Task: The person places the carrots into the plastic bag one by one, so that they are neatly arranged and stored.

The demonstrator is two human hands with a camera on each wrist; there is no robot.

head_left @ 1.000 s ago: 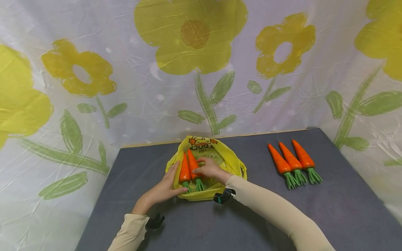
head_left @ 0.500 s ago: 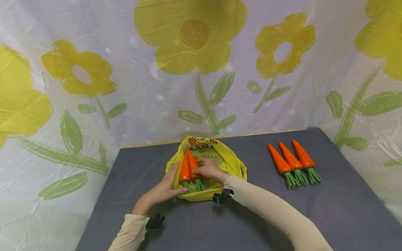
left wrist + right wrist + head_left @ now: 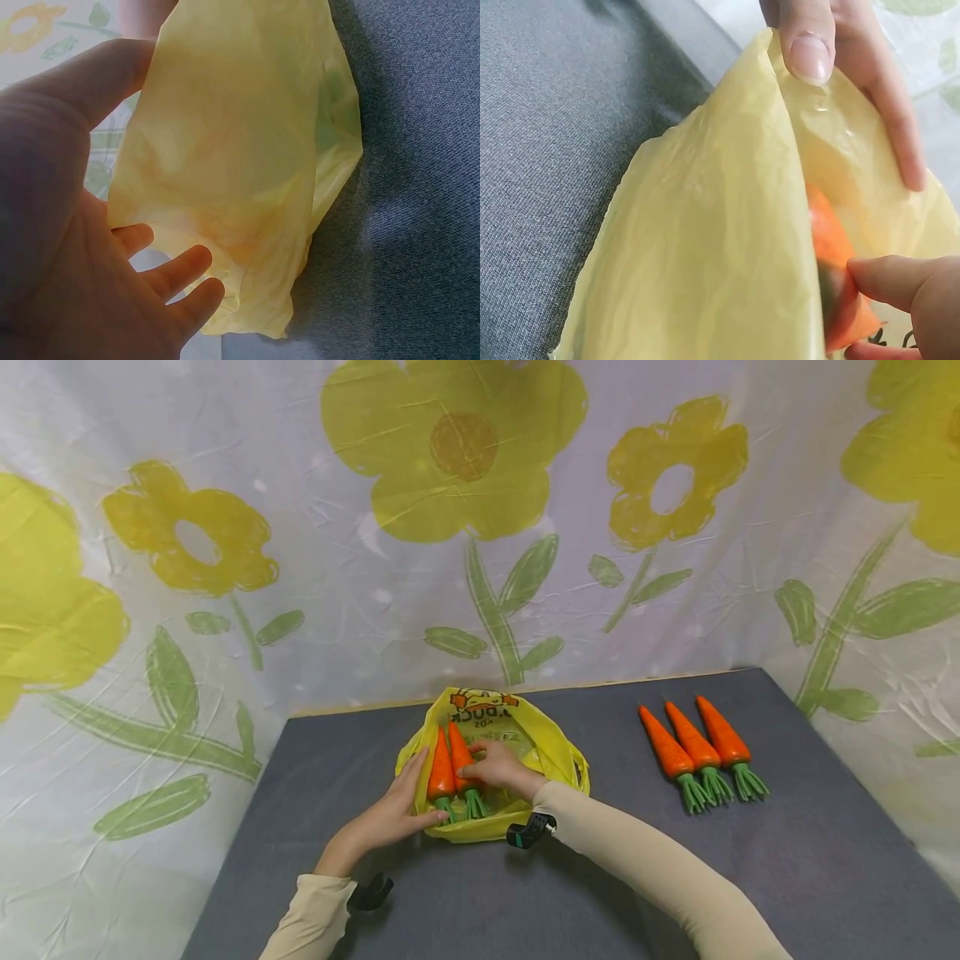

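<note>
A yellow plastic bag (image 3: 553, 745) with a printed duck lies on the table, its mouth facing me. Two orange carrots (image 3: 441, 768) with green tops are side by side inside. My right hand (image 3: 502, 767) reaches into the bag and pinches the right carrot (image 3: 831, 225) between thumb and fingers. On the bag's left side, my left hand (image 3: 392, 806) keeps the mouth spread, its thumb at the front rim and fingers stretched along the side. The left wrist view shows several slightly bent fingers (image 3: 176, 277) against the yellow plastic.
Three more carrots (image 3: 697, 747) lie in a row at the right of the dark grey table (image 3: 825, 860). A flower-printed curtain (image 3: 360, 610) rises behind the table's back edge and along both sides.
Both hands, the bag and the carrots stay nearly in place. The right wrist has shifted very slightly left; the head view has tilted up a touch.
</note>
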